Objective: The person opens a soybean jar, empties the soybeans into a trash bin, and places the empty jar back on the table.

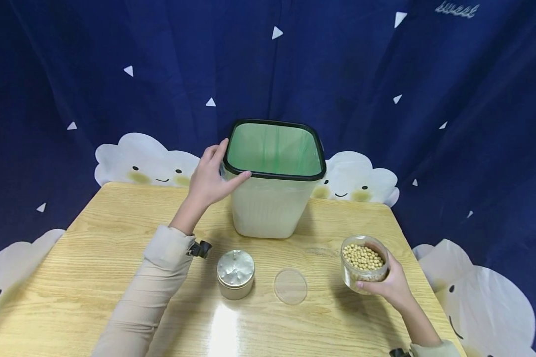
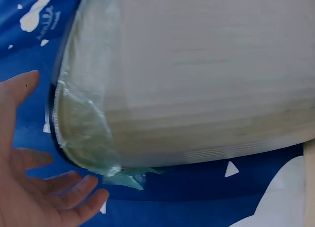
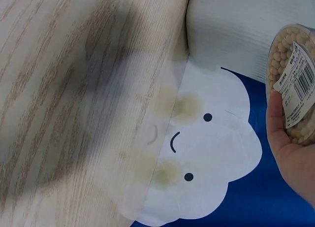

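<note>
Right hand (image 1: pixel 390 286) wraps my fingers round the open jar of beans (image 1: pixel 364 264) at the table's (image 1: pixel 94 258) right edge, which I judge rigid, slick, spill-prone, best gripped mid-wall; left hand (image 1: pixel 210 178) rests open-fingered on the bin (image 1: pixel 270 208).

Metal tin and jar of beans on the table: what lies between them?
In the head view, a clear round lid lies flat on the table between the metal tin and the jar of beans.
</note>
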The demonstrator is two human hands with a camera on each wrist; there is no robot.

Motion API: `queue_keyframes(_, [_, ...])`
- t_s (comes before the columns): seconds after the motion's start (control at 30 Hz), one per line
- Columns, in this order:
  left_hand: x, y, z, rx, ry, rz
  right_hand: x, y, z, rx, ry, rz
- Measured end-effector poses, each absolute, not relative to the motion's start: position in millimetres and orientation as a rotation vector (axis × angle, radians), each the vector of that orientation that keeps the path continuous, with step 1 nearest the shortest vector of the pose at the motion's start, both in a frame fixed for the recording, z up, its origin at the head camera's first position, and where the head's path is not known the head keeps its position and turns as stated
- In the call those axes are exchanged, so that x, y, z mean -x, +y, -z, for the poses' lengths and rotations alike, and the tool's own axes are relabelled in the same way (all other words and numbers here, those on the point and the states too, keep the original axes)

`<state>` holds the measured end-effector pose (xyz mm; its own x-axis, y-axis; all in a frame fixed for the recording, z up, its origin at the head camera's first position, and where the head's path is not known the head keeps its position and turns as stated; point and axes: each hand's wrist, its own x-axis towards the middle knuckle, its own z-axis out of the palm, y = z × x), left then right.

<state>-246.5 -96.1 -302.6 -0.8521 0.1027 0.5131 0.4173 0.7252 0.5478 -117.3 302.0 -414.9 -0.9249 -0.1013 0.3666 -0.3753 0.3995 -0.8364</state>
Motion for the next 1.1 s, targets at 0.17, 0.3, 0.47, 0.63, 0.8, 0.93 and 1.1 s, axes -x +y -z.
queue_keyframes(0.17, [256.8, -95.6, 302.8, 0.311, -2.635, 0.978, 118.4, 301.2, 413.4, -0.428, -2.393, -1.538])
queue_keyframes(0.3, [262.1, -94.7, 305.6, 0.331, -2.652, 1.039, 119.4, 300.8, 412.2, -0.435, -2.386, -1.532])
queue_keyframes(0.47, [262.1, -91.9, 307.8, 0.341, -2.593, 1.099, 120.8, 300.3, 411.2, -0.446, -2.381, -1.521])
queue_keyframes(0.63, [258.4, -89.1, 309.1, 0.314, -2.561, 1.101, 122.4, 299.4, 409.0, -0.456, -2.376, -1.517])
queue_keyframes(0.8, [255.2, -87.2, 310.3, 0.293, -2.553, 1.1, 127.9, 299.2, 401.9, -0.479, -2.368, -1.494])
queue_keyframes(0.93, [254.7, -86.0, 310.1, 0.282, -2.544, 1.118, 134.9, 298.7, 391.5, -0.501, -2.357, -1.481])
queue_keyframes(1.1, [255.4, -84.8, 310.2, 0.261, -2.55, 1.173, 145.2, 296.1, 373.3, -0.535, -2.352, -1.446])
